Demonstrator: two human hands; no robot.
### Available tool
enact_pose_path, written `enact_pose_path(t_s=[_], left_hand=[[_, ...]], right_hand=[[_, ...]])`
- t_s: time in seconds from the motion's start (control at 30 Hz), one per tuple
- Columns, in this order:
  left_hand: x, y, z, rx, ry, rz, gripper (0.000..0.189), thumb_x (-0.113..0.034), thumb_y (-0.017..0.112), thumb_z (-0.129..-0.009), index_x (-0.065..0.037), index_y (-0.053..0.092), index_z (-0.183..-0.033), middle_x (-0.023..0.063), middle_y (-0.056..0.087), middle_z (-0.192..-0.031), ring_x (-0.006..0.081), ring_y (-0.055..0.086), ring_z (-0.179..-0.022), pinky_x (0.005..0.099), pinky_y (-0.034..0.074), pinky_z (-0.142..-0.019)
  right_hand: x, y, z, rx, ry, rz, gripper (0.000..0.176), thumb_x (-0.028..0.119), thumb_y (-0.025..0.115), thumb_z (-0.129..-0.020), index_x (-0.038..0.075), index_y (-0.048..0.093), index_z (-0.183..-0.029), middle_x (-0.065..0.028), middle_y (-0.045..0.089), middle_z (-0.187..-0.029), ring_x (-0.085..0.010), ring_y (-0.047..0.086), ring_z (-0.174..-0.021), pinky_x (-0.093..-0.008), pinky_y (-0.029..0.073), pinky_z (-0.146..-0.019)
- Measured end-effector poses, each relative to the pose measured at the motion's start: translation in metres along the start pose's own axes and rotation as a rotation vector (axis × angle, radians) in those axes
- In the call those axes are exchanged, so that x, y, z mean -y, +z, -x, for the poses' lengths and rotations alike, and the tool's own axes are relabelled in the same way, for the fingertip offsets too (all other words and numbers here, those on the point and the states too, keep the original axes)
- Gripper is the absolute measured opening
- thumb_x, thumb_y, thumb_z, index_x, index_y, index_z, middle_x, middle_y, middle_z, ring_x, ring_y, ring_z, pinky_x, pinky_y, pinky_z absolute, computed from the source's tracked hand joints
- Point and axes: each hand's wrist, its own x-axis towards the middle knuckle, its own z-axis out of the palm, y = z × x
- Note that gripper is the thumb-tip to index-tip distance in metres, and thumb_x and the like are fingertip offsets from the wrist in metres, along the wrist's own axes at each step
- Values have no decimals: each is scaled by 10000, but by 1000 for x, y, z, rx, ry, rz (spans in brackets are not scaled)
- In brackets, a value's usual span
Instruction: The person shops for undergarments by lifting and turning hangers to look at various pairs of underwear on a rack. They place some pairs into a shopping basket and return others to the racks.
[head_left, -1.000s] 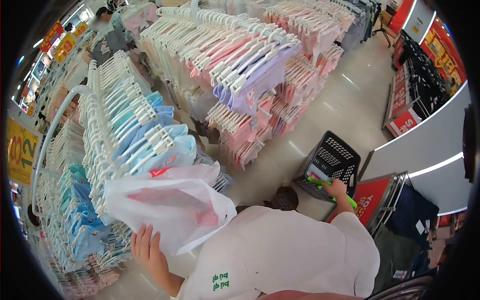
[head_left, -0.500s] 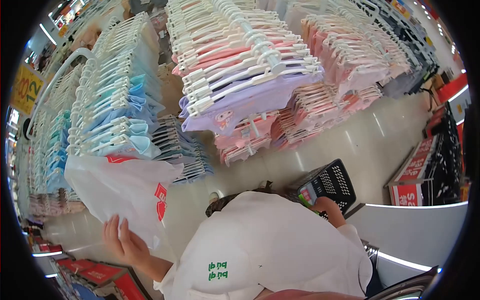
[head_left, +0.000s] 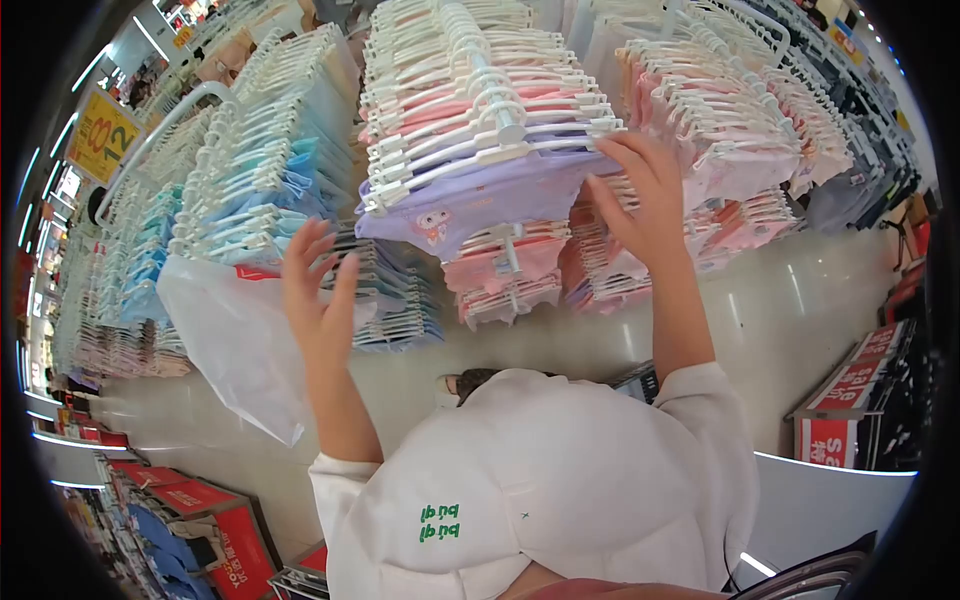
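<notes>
Shirt (head_left: 520, 460) first, since it's the closest thing to us: white, with green lettering, filling the bottom of the view. Past it both our arms reach forward. Our left hand (head_left: 322, 290) is up and open, fingers loosely bent, with nothing visible between them; the white plastic bag (head_left: 235, 345) sits right beside it, but we honestly can't tell if it's hanging off that hand or the forearm. Our right hand (head_left: 645, 195) has thumb and fingers spread around the right end of the purple garment (head_left: 470, 205), not closed; whether the tips actually touch, we can't tell. That garment's straight ahead, on the front of the middle rack, and its long axis runs side to side, right end a touch higher. So it stretches leftward from our right hand, clearly the nearer one, while its left end is just beyond our left hand. Behind it, white hangers (head_left: 490, 90) line the rail. Blue garments (head_left: 300, 185) hang off to the left, and a yellow price sign (head_left: 102, 135) stands way back.
</notes>
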Motion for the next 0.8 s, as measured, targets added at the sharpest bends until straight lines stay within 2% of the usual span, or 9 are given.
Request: enact_pose_path(t_s=[0.07, 0.13, 0.2, 0.3, 0.4, 0.63, 0.77, 0.8], left_hand=[[7, 13, -13, 56, 45, -64, 406, -66, 643, -786, -18, 524, -1171, 105, 575, -1113, 192, 553, -993, 311, 436, -845], [13, 20, -18, 71, 67, -80, 363, -74, 643, -790, -11, 547, -1134, 103, 587, -1076, 189, 558, -966, 304, 435, -833], [17, 28, -21, 43, 125, -98, 268, -87, 647, -793, 1, 598, -1041, 95, 617, -946, 182, 573, -873, 290, 436, -791], [22, 29, -23, 36, 56, -65, 245, -89, 657, -784, 1, 606, -1006, 82, 620, -900, 175, 571, -831, 293, 442, -776], [23, 27, -21, 55, 105, -81, 203, -82, 665, -778, -2, 612, -957, 69, 619, -856, 164, 566, -795, 287, 445, -764], [8, 19, -11, 90, 173, 93, 186, -28, 674, -752, 0, 593, -917, 58, 588, -889, 142, 545, -818, 269, 438, -765], [-1, 18, 2, 216, 191, 167, 179, -1, 662, -742, -9, 586, -903, 61, 584, -909, 149, 548, -843, 279, 438, -770], [-2, 19, 4, 334, 200, 154, 179, -3, 663, -740, -12, 587, -902, 63, 590, -907, 151, 554, -847, 277, 439, -771]], right_hand=[[-3, 10, -12, 18, -84, 7, 293, 57, 670, -686, 60, 615, -974, -88, 590, -913, -272, 555, -882, -391, 421, -791], [-11, 22, -11, 86, -143, 52, 231, 84, 688, -678, 67, 621, -899, -68, 587, -890, -254, 547, -877, -382, 410, -793], [-11, 25, -12, 78, -135, 42, 208, 92, 691, -677, 66, 616, -869, -63, 585, -876, -253, 546, -863, -385, 410, -784], [-15, 26, -15, 81, -116, 15, 176, 101, 693, -679, 63, 604, -826, -59, 582, -852, -252, 543, -845, -386, 413, -766], [-13, 21, -15, 77, -89, -17, 168, 95, 697, -676, 59, 597, -806, -62, 581, -833, -255, 543, -817, -378, 422, -727], [9, -12, -3, -7, -22, -79, 227, 43, 730, -607, 45, 598, -792, -85, 570, -783, -265, 542, -686, -355, 433, -588], [20, -40, 21, -78, -17, -24, 255, 34, 733, -588, 41, 614, -814, -83, 566, -773, -259, 539, -679, -351, 439, -583], [20, -47, 36, -33, 60, -10, 261, 47, 732, -590, 48, 623, -827, -81, 570, -774, -259, 544, -680, -352, 443, -589]])
